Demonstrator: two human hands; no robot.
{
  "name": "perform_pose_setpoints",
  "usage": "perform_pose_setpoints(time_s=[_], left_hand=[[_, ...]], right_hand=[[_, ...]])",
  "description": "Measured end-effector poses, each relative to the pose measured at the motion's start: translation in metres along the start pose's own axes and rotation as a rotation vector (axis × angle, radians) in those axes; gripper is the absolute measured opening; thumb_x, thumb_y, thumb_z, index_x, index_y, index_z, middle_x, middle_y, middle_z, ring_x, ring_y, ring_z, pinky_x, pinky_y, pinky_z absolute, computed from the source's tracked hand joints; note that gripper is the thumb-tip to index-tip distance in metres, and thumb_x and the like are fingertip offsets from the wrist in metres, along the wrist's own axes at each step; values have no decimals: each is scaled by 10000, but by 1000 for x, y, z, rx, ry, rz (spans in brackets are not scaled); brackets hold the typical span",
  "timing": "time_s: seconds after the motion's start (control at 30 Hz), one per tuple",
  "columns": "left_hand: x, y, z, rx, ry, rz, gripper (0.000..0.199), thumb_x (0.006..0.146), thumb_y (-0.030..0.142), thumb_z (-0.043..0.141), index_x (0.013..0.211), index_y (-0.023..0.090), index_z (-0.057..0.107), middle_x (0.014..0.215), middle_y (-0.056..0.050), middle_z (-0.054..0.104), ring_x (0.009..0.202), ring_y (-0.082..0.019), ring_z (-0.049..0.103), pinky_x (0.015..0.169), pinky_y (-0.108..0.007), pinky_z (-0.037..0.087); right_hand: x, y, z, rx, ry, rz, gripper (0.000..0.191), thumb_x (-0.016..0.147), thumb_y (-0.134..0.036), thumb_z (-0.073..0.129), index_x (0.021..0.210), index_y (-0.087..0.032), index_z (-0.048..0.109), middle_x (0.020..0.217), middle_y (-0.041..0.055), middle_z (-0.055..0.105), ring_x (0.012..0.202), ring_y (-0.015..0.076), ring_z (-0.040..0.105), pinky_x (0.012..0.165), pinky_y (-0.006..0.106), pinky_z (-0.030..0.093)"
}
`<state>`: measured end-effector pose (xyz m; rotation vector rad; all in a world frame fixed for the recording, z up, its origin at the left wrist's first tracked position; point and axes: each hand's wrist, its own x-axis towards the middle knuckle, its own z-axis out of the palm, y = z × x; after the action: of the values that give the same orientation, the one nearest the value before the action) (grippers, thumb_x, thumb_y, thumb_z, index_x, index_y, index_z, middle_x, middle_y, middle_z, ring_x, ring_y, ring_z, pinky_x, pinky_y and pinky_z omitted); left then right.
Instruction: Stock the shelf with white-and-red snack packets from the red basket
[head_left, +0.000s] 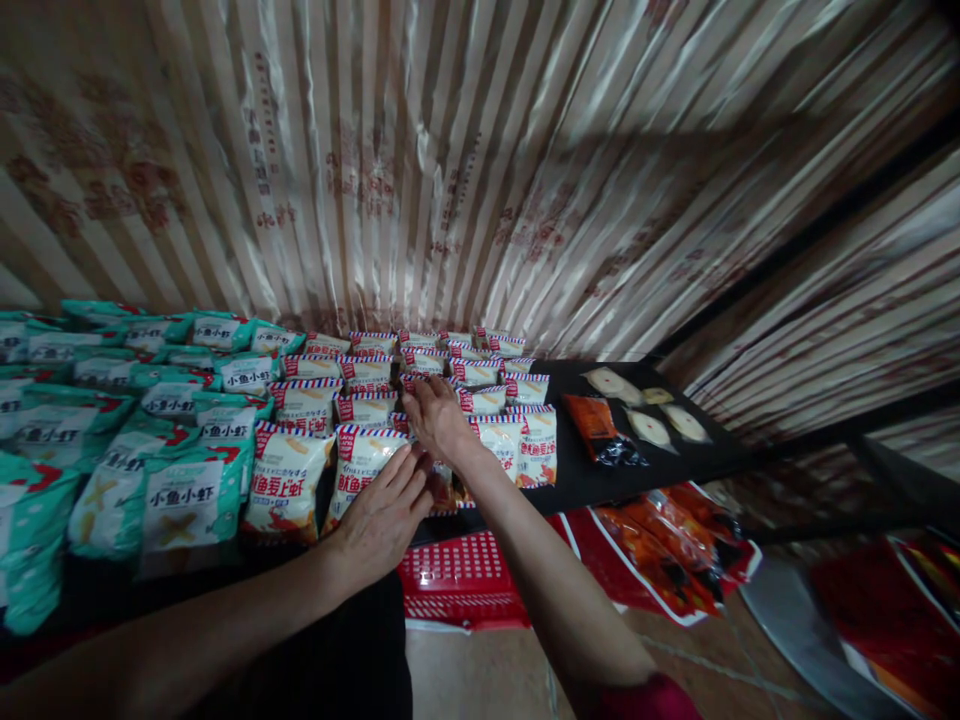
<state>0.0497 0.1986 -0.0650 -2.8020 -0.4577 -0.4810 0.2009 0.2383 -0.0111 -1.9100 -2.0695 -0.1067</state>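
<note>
Rows of white snack bags with red lettering and blue-and-red striped top edges stand on a black shelf. My left hand lies against the front row, its fingers stretched out over a snack bag. Just above and to the right, my right hand reaches over the front row, fingers extended and slightly bent onto the bags behind. The two hands nearly meet, and they partly cover the bag between them. Neither hand visibly grips a bag.
Teal snack bags fill the shelf's left side. To the right lie an orange packet and several pale flat packs. Below stands a red basket beside more orange packets. A striped curtain-like sheet hangs behind.
</note>
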Motion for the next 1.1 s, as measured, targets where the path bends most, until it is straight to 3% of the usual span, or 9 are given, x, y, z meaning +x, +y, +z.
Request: perform_pose_setpoints(time_s=[0.13, 0.37, 0.57, 0.73, 0.93, 1.1], left_hand=[[-1, 0, 2, -16, 14, -7, 254, 831, 248, 485, 1030, 163, 618, 1248, -104, 573, 1269, -297, 418, 1136, -470, 158], [0, -1, 0, -6, -2, 2, 321, 810, 241, 504, 1096, 122, 587, 1220, -134, 581, 1255, -293, 430, 1143, -475, 89], [1, -1, 3, -23, 6, 7, 356, 785, 242, 529, 1114, 115, 580, 1237, -142, 566, 1263, -289, 413, 1143, -475, 54], [2, -1, 2, -9, 18, 17, 356, 785, 248, 525, 1109, 115, 587, 1191, -134, 593, 1234, -291, 443, 1139, -471, 47], [0, 0, 3, -16, 15, 4, 325, 786, 238, 517, 1085, 134, 585, 1192, -117, 587, 1228, -268, 445, 1139, -460, 54], [0, -1, 7, -19, 15, 10, 324, 785, 239, 518, 1082, 130, 588, 1213, -121, 575, 1244, -273, 426, 1140, -473, 64]], right_hand=[[3, -3, 0, -32, -7, 60, 284, 952, -267, 366, 1060, -130, 591, 1100, 140, 588, 1181, 232, 428, 1056, 453, 292], [8, -6, -2, -145, -52, -57, 316, 962, -208, 301, 991, -136, 608, 1031, 121, 600, 1091, 217, 475, 1037, 436, 324], [5, -14, -9, -141, 3, 63, 324, 958, -275, 314, 1059, -123, 582, 1125, 142, 580, 1180, 235, 434, 1027, 402, 339], [4, -17, -13, -171, -72, 28, 333, 955, -240, 286, 987, -154, 606, 1072, 118, 608, 1053, 233, 516, 955, 360, 387], [2, -17, -14, -137, -99, 61, 335, 963, -263, 284, 1068, -129, 572, 1076, 106, 617, 1077, 201, 513, 990, 306, 350], [7, -23, -25, -183, -70, 172, 401, 960, -371, 283, 1222, -142, 481, 1180, 132, 583, 1119, 221, 498, 950, 321, 379]])
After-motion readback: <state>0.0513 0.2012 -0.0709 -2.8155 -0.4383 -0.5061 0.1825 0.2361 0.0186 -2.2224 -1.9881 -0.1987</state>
